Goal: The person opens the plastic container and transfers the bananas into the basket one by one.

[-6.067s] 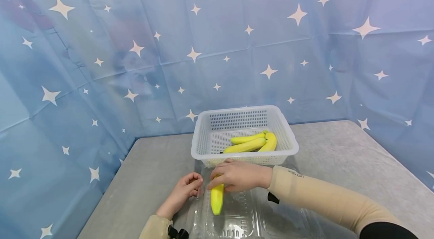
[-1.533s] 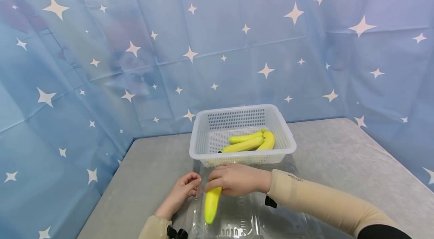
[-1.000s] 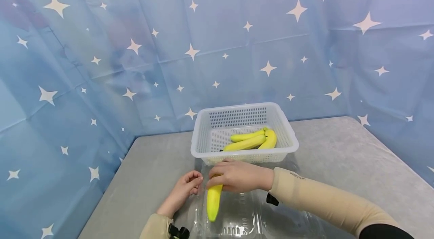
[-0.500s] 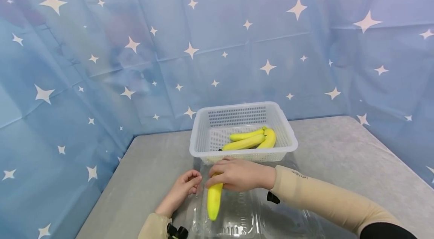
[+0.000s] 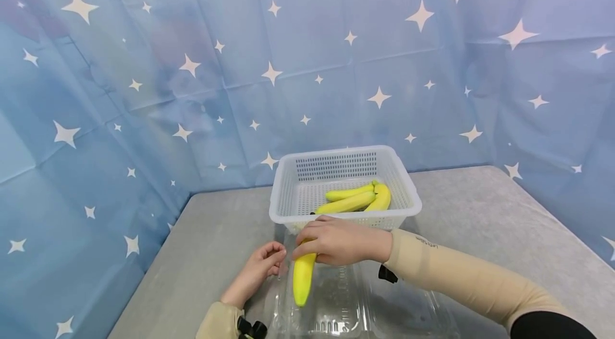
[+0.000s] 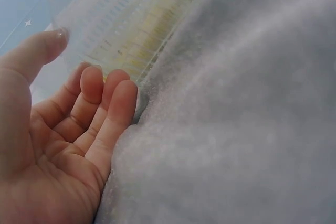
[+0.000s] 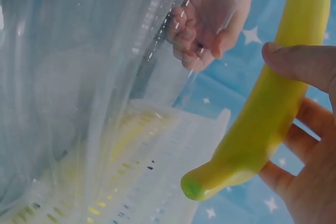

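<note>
My right hand (image 5: 336, 242) grips a yellow banana (image 5: 303, 280) at its far end, the rest pointing toward me. In the right wrist view the thumb lies over the banana (image 7: 262, 114) and the fingers wrap beneath; its greenish tip is visible. Below it on the table lies a clear plastic clamshell box (image 5: 336, 301) with its lid spread to the right. My left hand (image 5: 261, 269) is at the box's left edge, fingers loosely bent. In the left wrist view a gap separates this hand's (image 6: 68, 140) thumb from its fingers, with nothing between them.
A white perforated basket (image 5: 288, 195) with several bananas (image 5: 348, 203) stands just behind the box. Grey cloth covers the table (image 5: 221, 227). A blue star-patterned curtain (image 5: 307, 61) hangs along the back and sides.
Over the last second or so the right hand has shifted slightly toward the basket, carrying the banana along. Earlier the banana swung a little to the left. The left hand has stayed in place.
</note>
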### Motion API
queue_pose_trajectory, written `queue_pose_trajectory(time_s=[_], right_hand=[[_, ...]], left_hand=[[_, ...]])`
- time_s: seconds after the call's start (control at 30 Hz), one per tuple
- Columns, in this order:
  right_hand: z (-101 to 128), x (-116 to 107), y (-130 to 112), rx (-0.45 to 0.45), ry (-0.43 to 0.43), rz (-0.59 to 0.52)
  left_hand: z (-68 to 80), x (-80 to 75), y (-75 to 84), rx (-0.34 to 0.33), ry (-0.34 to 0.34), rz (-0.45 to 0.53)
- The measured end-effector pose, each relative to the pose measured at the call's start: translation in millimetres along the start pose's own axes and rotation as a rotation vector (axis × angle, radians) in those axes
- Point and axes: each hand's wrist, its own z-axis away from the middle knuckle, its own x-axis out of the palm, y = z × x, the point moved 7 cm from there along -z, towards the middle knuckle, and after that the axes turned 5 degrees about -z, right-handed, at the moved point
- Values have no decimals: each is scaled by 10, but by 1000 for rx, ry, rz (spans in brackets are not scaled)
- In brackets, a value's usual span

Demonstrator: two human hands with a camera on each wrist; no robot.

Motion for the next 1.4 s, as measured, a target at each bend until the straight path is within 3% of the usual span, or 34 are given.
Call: queue_pose_trajectory(time_s=[0.87, 1.4], right_hand=[[-58, -220, 143, 10, 70, 47], [-53, -244, 318, 60, 42, 27]], left_hand=[[13, 18, 11, 35, 5, 5], [3, 7, -4, 36, 16, -8]])
